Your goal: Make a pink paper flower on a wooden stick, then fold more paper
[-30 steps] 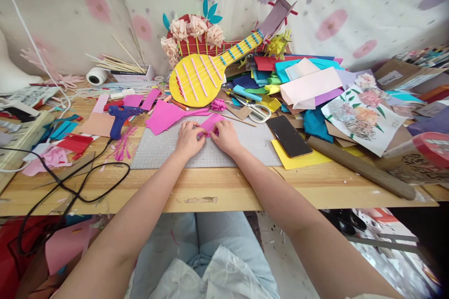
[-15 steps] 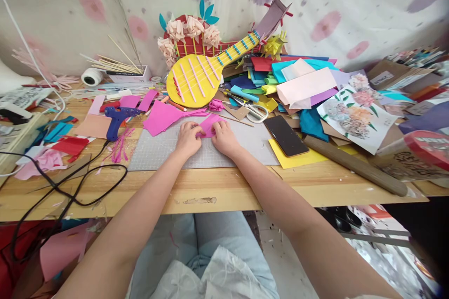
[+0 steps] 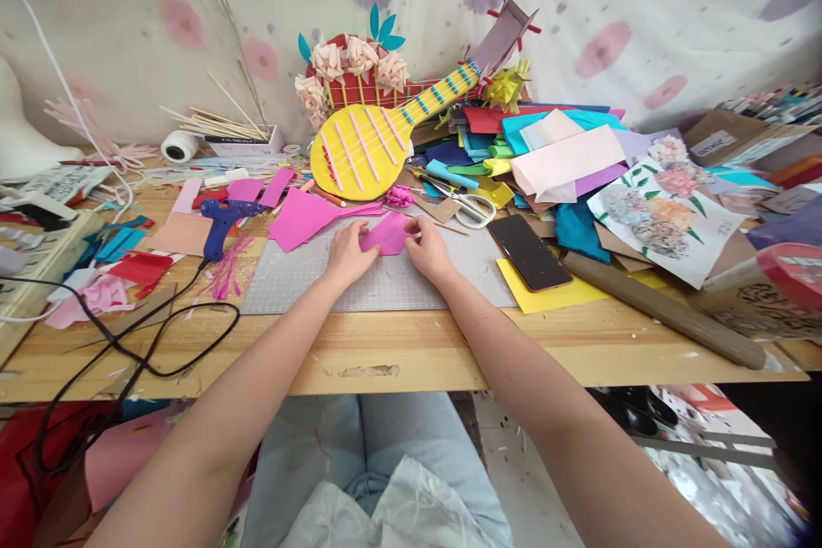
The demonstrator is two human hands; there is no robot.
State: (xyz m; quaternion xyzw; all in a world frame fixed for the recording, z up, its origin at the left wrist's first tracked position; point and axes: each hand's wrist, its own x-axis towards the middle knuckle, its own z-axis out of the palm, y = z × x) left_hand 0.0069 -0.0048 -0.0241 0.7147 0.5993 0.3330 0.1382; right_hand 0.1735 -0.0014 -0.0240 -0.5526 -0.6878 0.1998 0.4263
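Observation:
Between my hands is a small magenta paper piece (image 3: 387,233), just over the grey cutting mat (image 3: 301,291). My left hand (image 3: 350,253) pinches its left edge between thumb and fingers. At the opposite edge my right hand (image 3: 426,247) grips it with the fingertips. Behind my left hand lies a larger magenta paper sheet (image 3: 299,221), partly over the mat. A rolled magenta paper flower (image 3: 399,196) rests beyond the piece, with white-handled scissors (image 3: 476,211) to its right.
A blue glue gun (image 3: 222,227) with a looping black cord stands left of the mat. A phone (image 3: 530,252) lies on yellow paper at the right, beside a wooden stick (image 3: 661,308). At the back leans a yellow paper lute (image 3: 360,152), next to piled coloured paper (image 3: 565,158).
My hands have spread apart, and more of the magenta paper piece shows between them. The whole view has shifted slightly.

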